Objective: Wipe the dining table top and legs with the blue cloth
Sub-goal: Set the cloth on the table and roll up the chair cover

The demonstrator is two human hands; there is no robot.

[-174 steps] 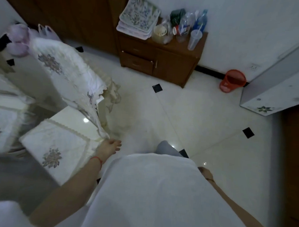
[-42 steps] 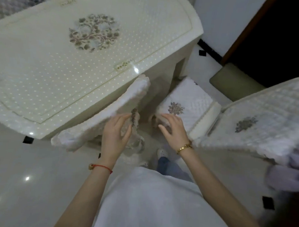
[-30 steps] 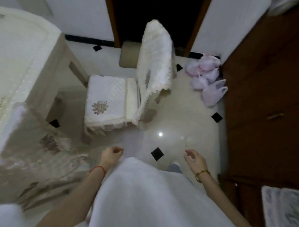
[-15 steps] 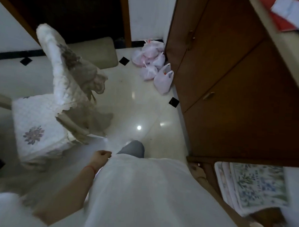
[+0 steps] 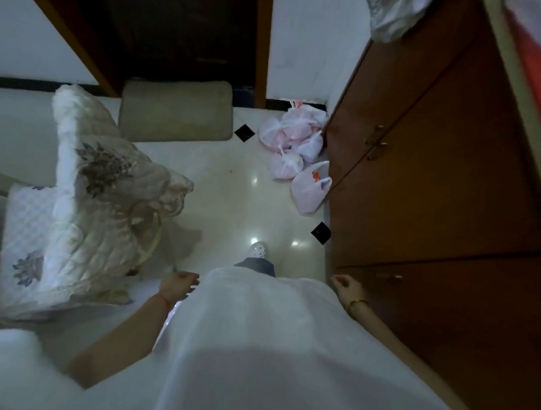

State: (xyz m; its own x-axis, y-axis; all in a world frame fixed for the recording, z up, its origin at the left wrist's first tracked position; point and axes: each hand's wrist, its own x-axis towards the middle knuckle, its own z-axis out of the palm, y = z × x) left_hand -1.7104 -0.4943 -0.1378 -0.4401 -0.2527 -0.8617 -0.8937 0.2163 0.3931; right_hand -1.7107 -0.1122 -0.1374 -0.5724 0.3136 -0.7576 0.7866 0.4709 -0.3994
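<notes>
Neither the dining table nor a blue cloth is in view now. I look straight down at my white shirt and the pale tiled floor. My left hand (image 5: 179, 284) hangs by my hip with the fingers loosely curled and nothing in it. My right hand (image 5: 346, 285) hangs at the other side, near the wooden cabinet, fingers also curled in and empty. A chair (image 5: 86, 209) with a white quilted, flower-embroidered cover stands just left of my left hand, not touched by it.
A tall brown wooden cabinet (image 5: 434, 187) fills the right side. Several tied pink-white plastic bags (image 5: 299, 153) lie on the floor against it. A beige mat (image 5: 174, 110) lies before a dark doorway (image 5: 177, 30). My shoe (image 5: 258, 250) stands on the open floor between chair and cabinet.
My view has swung away from the table and chairs, which my hands had been holding. Both hands have dropped to my sides, and the view has turned a little back towards the doorway.
</notes>
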